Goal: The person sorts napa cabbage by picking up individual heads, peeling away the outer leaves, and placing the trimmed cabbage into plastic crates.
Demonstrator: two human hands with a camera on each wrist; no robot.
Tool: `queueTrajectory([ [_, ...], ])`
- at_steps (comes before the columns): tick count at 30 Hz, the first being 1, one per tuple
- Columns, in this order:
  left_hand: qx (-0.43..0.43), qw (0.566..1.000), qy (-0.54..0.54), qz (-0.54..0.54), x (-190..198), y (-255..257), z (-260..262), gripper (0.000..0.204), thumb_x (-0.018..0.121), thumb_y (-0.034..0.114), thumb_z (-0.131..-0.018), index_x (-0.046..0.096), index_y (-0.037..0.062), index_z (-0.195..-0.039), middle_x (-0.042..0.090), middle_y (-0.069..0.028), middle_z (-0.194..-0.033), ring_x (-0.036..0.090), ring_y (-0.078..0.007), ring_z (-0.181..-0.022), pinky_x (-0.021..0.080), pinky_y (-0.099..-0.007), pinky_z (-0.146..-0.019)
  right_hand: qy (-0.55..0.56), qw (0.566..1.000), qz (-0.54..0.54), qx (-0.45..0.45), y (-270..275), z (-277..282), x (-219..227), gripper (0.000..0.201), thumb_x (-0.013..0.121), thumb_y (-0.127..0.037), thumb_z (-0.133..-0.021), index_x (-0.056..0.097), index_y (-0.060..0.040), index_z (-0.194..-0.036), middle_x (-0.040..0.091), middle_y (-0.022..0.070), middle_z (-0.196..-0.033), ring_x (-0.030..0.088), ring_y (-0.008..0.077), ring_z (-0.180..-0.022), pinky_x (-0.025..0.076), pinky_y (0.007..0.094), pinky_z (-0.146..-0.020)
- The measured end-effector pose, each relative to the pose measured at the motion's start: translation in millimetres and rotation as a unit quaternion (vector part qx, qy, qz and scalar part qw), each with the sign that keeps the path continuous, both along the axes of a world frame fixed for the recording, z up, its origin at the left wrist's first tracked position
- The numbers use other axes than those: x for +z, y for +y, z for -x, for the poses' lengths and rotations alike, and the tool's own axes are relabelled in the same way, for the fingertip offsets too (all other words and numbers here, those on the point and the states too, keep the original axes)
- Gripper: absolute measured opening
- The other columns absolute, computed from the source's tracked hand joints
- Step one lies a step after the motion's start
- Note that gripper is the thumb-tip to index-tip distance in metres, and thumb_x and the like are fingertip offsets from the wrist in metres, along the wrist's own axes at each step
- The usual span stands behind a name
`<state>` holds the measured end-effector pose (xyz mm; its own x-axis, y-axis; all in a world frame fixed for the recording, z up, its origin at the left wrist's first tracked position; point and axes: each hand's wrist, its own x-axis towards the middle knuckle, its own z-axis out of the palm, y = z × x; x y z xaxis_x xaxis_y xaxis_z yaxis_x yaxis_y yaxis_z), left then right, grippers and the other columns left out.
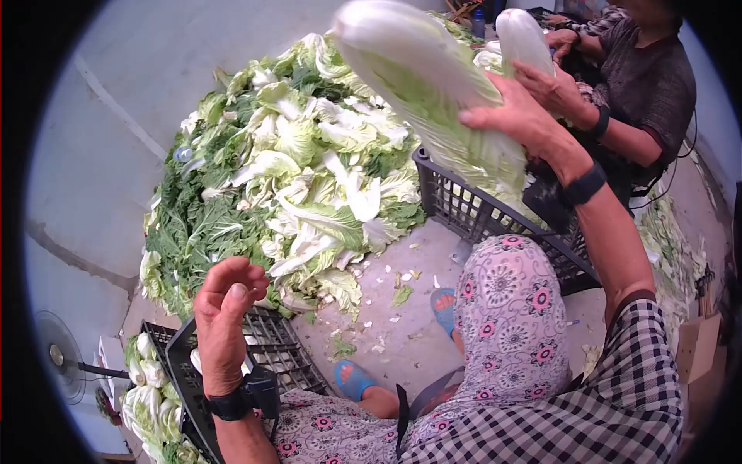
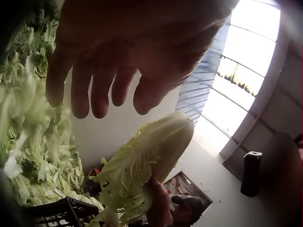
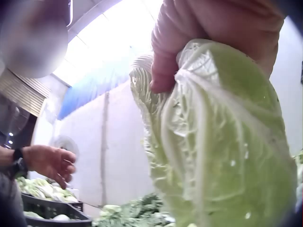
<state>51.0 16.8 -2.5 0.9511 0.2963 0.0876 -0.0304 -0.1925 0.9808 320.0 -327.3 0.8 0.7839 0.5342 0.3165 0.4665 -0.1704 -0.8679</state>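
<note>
A long napa cabbage (image 1: 425, 93), white at its base and pale green toward its leafy end, is held up by my right hand (image 1: 519, 116). The base points to the upper left, and the thumb lies across the leaves. In the right wrist view, the fingers grip the leafy part of the cabbage (image 3: 227, 142). My left hand (image 1: 222, 321) is raised over a black crate (image 1: 290, 359) at the lower left, its fingers loosely bent around nothing. The left wrist view shows this hand (image 2: 137, 56) with its fingers apart, some way from the cabbage (image 2: 147, 161).
A large heap of loose cabbage leaves (image 1: 301, 170) covers the floor ahead. Another black crate (image 1: 456, 203) stands beyond my knee. At the right, another person (image 1: 649, 85) holds a second cabbage (image 1: 525, 39). Trimmed cabbages (image 1: 151, 402) and a fan (image 1: 58, 356) are at the left.
</note>
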Motion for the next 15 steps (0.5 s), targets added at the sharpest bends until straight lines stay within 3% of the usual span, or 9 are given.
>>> queueTrajectory([
  [7, -0.012, 1.0, 0.021, -0.014, -1, -7, -2, 0.04, 0.064, 0.029, -0.086, 0.057, 0.0015, -0.115, 0.065, -0.0074, -0.1, 0.061, -0.0148, -0.088, 0.048, -0.0297, -0.081, 0.092, 0.978, 0.154, -0.107, -93, -26, -71, 0.054, 0.07, -0.015, -0.072, 0.053, 0.0017, -0.121, 0.06, 0.0093, -0.108, 0.055, 0.016, -0.097, 0.044, 0.0297, -0.087],
  [11, -0.018, 0.999, 0.024, -0.02, 2, -12, -1, 0.038, 0.064, 0.028, -0.086, 0.058, 0.0011, -0.112, 0.065, -0.0067, -0.099, 0.061, -0.0144, -0.089, 0.047, -0.0291, -0.082, 0.107, 0.927, 0.284, -0.221, -115, -42, -103, 0.052, 0.071, -0.014, -0.071, 0.056, -0.0004, -0.12, 0.062, 0.0138, -0.11, 0.058, 0.0211, -0.1, 0.045, 0.0332, -0.089],
  [12, -0.02, 0.999, 0.029, -0.02, 3, -13, -1, 0.039, 0.065, 0.028, -0.086, 0.058, 0.0009, -0.112, 0.065, -0.0066, -0.099, 0.061, -0.0144, -0.09, 0.047, -0.0291, -0.083, 0.112, 0.909, 0.331, -0.225, -114, -43, -104, 0.062, 0.073, -0.021, -0.071, 0.051, -0.0027, -0.126, 0.061, 0.0168, -0.114, 0.058, 0.0252, -0.106, 0.043, 0.0345, -0.092],
  [15, -0.037, 0.998, 0.046, -0.022, 2, -15, -2, 0.04, 0.068, 0.028, -0.085, 0.058, 0.0005, -0.112, 0.065, -0.0064, -0.1, 0.06, -0.0144, -0.092, 0.046, -0.0289, -0.085, 0.041, 0.958, 0.253, -0.131, -120, -52, -148, 0.082, 0.079, -0.032, -0.066, 0.042, -0.0054, -0.135, 0.056, 0.0225, -0.122, 0.053, 0.0334, -0.116, 0.041, 0.0372, -0.098],
])
